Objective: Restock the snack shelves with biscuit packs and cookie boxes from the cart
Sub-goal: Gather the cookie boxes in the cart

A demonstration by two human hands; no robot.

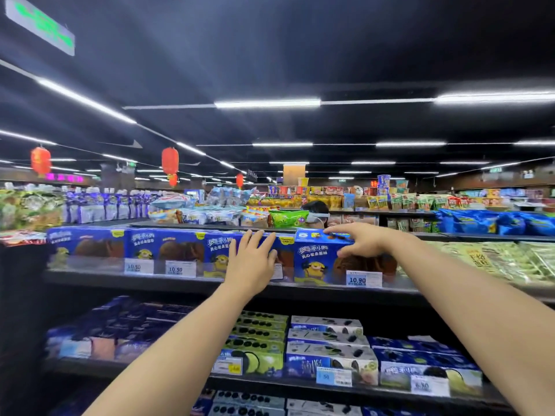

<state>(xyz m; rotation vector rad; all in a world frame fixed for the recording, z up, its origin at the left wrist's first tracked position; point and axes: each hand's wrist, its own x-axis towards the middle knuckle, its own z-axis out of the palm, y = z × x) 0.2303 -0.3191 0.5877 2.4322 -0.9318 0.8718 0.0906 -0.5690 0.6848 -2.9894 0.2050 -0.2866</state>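
**Squaring up the end box on the top shelf**

Our right hand [363, 240] grasps the blue cookie box [318, 265] at the right end of the row, with the fingers laid over its top edge and the thumb on its front face. Our left hand [252, 262] is released. Its straight fingers lie flat against the front of the neighbouring box [216, 250].

The held box stands upright on the top shelf [120, 279], behind the price tag [363, 279]. It seems to sit a little forward of the row. The cart is out of view.

We hold the box only near its top, so a hard push there could tip it backwards instead of sliding it. A pull could topple it forward over the rail. Too much weight from our left palm might drive the neighbour out of line. A sideways slip could also send the end box into the green packs [510, 259] on its right.
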